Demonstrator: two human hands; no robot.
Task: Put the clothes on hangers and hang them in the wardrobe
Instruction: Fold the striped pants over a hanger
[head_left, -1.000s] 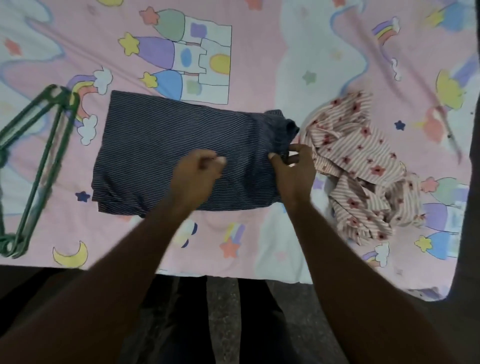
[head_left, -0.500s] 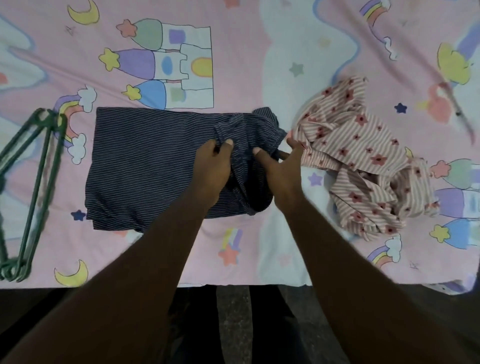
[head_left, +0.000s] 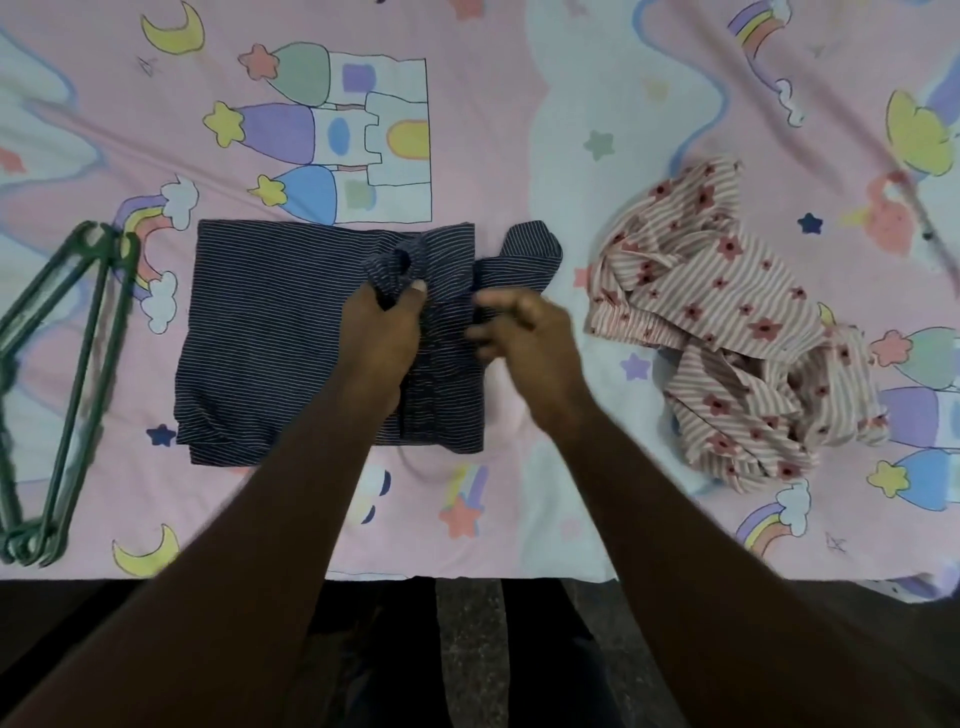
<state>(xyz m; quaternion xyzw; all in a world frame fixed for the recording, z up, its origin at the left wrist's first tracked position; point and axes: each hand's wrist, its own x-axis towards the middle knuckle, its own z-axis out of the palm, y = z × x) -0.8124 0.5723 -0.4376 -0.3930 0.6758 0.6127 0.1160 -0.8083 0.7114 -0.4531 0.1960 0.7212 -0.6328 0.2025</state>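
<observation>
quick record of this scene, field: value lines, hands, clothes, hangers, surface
left hand: grips a bunched fold of the navy striped garment
right hand: blurred, fingers curled at the garment's right edge, hold unclear
pink floral striped garment: crumpled, right of the navy one, untouched
green hangers: lie together at the left edge, unused
bedsheet: pink, castle and rainbow print
stage: nothing on a hanger yet

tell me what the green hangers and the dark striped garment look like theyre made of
Green hangers: probably moulded plastic, judging by the uniform colour and thin rigid bars with rounded corners; coated metal can't be ruled out.

Dark striped garment: soft woven or knit fabric, matte, possibly cotton. It bunches into loose folds where the left hand grips it.
</observation>
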